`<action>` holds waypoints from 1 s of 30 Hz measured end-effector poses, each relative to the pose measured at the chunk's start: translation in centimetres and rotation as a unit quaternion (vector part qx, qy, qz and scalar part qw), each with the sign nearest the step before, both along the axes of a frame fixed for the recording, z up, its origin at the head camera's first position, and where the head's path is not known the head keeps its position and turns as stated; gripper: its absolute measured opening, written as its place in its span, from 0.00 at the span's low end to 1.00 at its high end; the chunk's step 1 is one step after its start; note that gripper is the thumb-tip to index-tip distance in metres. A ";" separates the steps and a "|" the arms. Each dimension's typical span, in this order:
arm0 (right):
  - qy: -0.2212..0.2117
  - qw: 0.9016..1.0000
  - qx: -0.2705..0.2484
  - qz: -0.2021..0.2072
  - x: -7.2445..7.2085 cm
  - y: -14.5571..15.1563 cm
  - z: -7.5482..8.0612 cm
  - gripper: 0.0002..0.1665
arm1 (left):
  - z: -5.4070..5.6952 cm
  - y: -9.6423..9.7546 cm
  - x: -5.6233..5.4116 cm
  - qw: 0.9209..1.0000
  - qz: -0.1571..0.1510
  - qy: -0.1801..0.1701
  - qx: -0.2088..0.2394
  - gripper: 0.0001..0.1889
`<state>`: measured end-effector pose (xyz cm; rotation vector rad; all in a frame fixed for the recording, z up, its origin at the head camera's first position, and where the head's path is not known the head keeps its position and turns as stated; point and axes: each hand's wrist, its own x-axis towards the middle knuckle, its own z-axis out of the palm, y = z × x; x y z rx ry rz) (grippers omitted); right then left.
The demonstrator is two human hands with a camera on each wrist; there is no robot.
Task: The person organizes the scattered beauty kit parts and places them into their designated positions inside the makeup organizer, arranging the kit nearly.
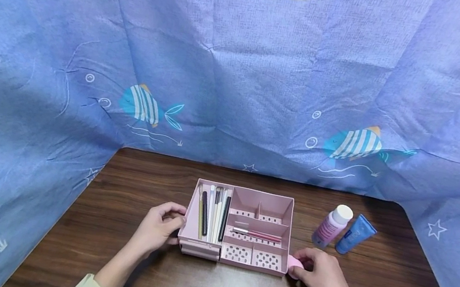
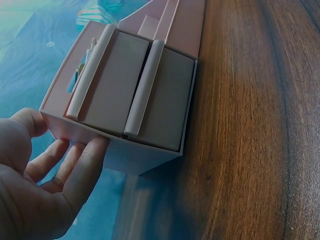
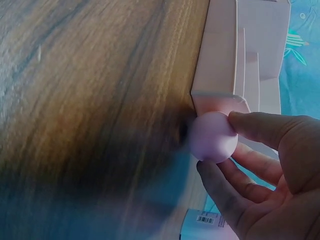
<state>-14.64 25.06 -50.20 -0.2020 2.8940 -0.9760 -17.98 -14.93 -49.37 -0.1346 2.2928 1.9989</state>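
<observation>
A pink desk organizer [image 1: 252,266] stands on the table, with makeup brushes and pencils [image 1: 215,215] in its left compartment and a slim red-handled brush [image 1: 257,234] in its middle right one. My left hand [image 1: 158,227] touches the organizer's left outer wall with thumb and fingertips, beside two small drawers [image 2: 162,97]. At the front right corner, my right hand [image 1: 319,275] pinches a smooth, rounded pink makeup sponge [image 3: 214,137] between thumb and fingers. The sponge is close against the organizer's right wall; the wrist view does not settle whether they touch.
Behind my right hand stand a pink bottle with a white cap [image 1: 332,226] and a blue tube [image 1: 356,235]. The dark wooden table [image 1: 137,173] is bounded at the back and sides by a blue fish-patterned cloth [image 1: 262,93].
</observation>
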 end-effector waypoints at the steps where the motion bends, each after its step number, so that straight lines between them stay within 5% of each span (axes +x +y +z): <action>1: 0.004 1.000 0.002 0.002 0.0 0.0 0.1 0.09 | 0.0 0.0 0.0 1.000 0.000 0.001 0.000 0.12; 30: 0.070 0.997 -0.005 0.012 0.2 0.2 3.4 0.11 | 0.0 -0.1 0.1 1.000 -0.002 0.001 0.007 0.12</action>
